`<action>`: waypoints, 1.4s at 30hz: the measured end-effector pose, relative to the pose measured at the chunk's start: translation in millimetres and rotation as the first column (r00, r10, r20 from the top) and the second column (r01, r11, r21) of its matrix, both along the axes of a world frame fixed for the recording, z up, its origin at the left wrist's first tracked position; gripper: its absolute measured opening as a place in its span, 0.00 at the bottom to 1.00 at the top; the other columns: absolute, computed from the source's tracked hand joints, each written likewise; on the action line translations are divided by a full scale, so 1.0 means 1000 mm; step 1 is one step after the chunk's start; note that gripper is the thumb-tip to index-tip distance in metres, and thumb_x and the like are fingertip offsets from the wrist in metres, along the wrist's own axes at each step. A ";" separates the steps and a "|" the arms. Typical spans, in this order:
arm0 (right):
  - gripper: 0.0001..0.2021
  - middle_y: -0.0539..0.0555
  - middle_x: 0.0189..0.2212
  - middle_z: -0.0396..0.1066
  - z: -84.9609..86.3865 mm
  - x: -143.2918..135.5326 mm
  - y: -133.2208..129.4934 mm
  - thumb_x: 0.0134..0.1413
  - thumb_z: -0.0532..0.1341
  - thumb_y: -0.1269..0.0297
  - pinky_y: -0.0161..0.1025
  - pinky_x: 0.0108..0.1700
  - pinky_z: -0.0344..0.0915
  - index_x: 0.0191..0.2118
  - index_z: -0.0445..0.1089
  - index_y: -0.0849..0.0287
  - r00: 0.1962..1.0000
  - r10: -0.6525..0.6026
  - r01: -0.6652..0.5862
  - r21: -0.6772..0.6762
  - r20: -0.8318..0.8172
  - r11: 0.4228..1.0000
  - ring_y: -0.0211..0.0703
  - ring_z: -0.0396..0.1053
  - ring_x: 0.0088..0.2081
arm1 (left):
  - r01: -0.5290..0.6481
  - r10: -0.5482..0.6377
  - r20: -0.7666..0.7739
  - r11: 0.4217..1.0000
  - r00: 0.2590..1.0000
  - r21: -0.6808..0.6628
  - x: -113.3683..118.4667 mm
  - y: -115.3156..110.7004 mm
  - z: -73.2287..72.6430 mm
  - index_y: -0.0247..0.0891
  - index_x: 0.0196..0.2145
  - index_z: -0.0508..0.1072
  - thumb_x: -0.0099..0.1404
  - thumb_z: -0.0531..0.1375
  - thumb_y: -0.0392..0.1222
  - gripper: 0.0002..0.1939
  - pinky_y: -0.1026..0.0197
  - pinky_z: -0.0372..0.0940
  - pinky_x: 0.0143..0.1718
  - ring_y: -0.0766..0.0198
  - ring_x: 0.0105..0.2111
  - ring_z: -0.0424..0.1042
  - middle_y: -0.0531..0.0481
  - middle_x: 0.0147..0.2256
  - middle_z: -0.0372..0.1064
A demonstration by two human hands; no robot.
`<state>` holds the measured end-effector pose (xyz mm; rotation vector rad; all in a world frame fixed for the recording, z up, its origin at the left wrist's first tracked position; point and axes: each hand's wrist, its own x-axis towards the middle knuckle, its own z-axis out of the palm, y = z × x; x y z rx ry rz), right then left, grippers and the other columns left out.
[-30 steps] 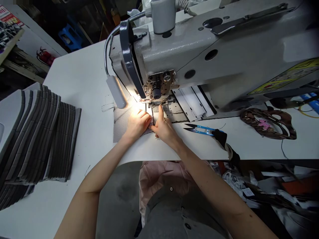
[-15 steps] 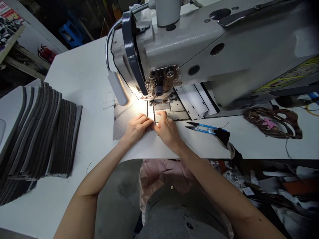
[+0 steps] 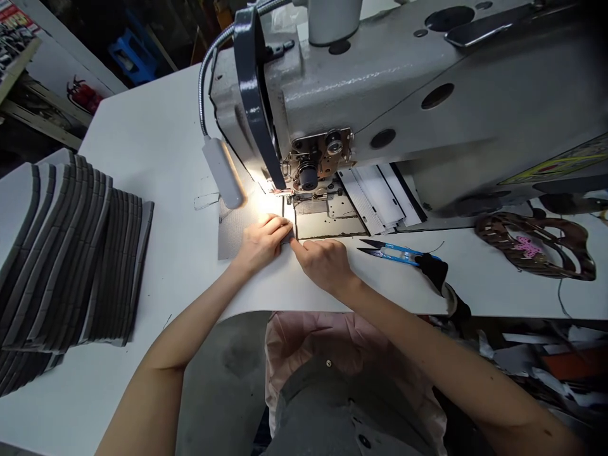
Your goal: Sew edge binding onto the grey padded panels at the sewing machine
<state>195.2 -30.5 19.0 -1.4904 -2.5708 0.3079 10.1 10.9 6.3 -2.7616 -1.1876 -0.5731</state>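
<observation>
A piece of grey woven fabric (image 3: 230,237) lies under the lit needle area of the sewing machine (image 3: 361,82). On its right part rests my left hand (image 3: 261,244), fingers bent together and gripping the fabric near its edge. My right hand (image 3: 325,263) is closed at the fabric's near right corner, fingers curled and the tips pinching the edge; the exact grip is partly hidden. A narrow white strip (image 3: 289,212) shows between the presser foot area and my fingertips. Blue thread snips (image 3: 396,253) lie to the right of my right hand.
Stacked grey padded pieces (image 3: 80,253) stand at the left on the white table (image 3: 171,253). A lamp (image 3: 223,172) hangs beside the needle. White strips (image 3: 380,196) lie under the machine arm. A brown patterned item with a pink star (image 3: 534,244) lies at the right.
My right hand has moved slightly nearer the table's front edge, its fingers more curled. My left hand stays on the fabric. The view has shifted a little.
</observation>
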 end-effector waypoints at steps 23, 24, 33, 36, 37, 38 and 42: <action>0.23 0.60 0.35 0.77 0.007 -0.008 0.045 0.69 0.44 0.71 0.42 0.31 0.43 0.63 0.66 0.55 0.991 -0.105 0.113 -0.103 0.083 0.988 0.48 0.74 0.37 | -0.050 0.050 0.017 0.999 0.999 0.002 -0.009 0.024 0.007 0.39 0.45 0.78 0.69 0.52 0.34 0.15 0.57 0.69 0.41 0.58 0.44 0.73 0.46 0.43 0.78; 0.24 0.60 0.35 0.77 0.005 -0.009 0.045 0.69 0.44 0.71 0.42 0.31 0.43 0.64 0.64 0.56 0.992 -0.102 0.109 -0.096 0.077 0.989 0.48 0.74 0.37 | -0.037 0.037 0.025 0.999 0.999 -0.006 -0.011 0.026 0.006 0.39 0.45 0.78 0.70 0.51 0.34 0.16 0.57 0.69 0.42 0.59 0.44 0.73 0.46 0.44 0.78; 0.20 0.59 0.37 0.76 -0.001 -0.008 0.032 0.67 0.45 0.72 0.42 0.32 0.46 0.55 0.70 0.59 0.999 -0.033 0.033 -0.057 0.016 0.998 0.44 0.70 0.36 | -0.010 -0.007 0.153 0.994 0.988 0.113 -0.010 0.051 -0.008 0.39 0.37 0.79 0.72 0.54 0.35 0.13 0.58 0.70 0.44 0.61 0.41 0.75 0.50 0.38 0.80; 0.19 0.58 0.37 0.75 -0.001 -0.008 0.031 0.66 0.47 0.72 0.41 0.32 0.46 0.55 0.70 0.59 1.000 -0.026 0.027 -0.054 0.014 0.998 0.44 0.69 0.36 | -0.038 0.019 0.166 0.993 0.986 0.111 -0.011 0.052 -0.013 0.39 0.37 0.80 0.71 0.53 0.33 0.15 0.57 0.70 0.44 0.61 0.40 0.75 0.50 0.39 0.80; 0.19 0.58 0.37 0.75 -0.001 -0.008 0.031 0.66 0.47 0.72 0.41 0.32 0.46 0.55 0.70 0.59 1.000 -0.027 0.027 -0.052 0.012 0.998 0.44 0.69 0.36 | -0.047 0.030 0.162 0.994 0.986 0.100 -0.011 0.052 -0.014 0.39 0.37 0.80 0.71 0.53 0.33 0.15 0.56 0.69 0.44 0.61 0.40 0.75 0.49 0.39 0.80; 0.20 0.58 0.37 0.75 -0.001 -0.008 0.031 0.66 0.47 0.73 0.41 0.32 0.45 0.55 0.70 0.59 1.000 -0.028 0.029 -0.050 0.010 0.998 0.44 0.69 0.36 | -0.057 0.043 0.157 0.995 0.987 0.087 -0.011 0.052 -0.014 0.39 0.37 0.80 0.72 0.52 0.33 0.16 0.56 0.69 0.44 0.60 0.40 0.75 0.49 0.39 0.80; 0.20 0.58 0.36 0.75 0.001 -0.008 0.032 0.65 0.47 0.74 0.42 0.32 0.44 0.54 0.70 0.59 0.999 -0.038 0.038 -0.052 0.012 0.998 0.44 0.69 0.36 | -0.085 0.076 0.148 0.995 0.986 0.050 -0.011 0.052 -0.014 0.38 0.38 0.80 0.72 0.51 0.34 0.17 0.56 0.68 0.45 0.60 0.40 0.74 0.47 0.39 0.80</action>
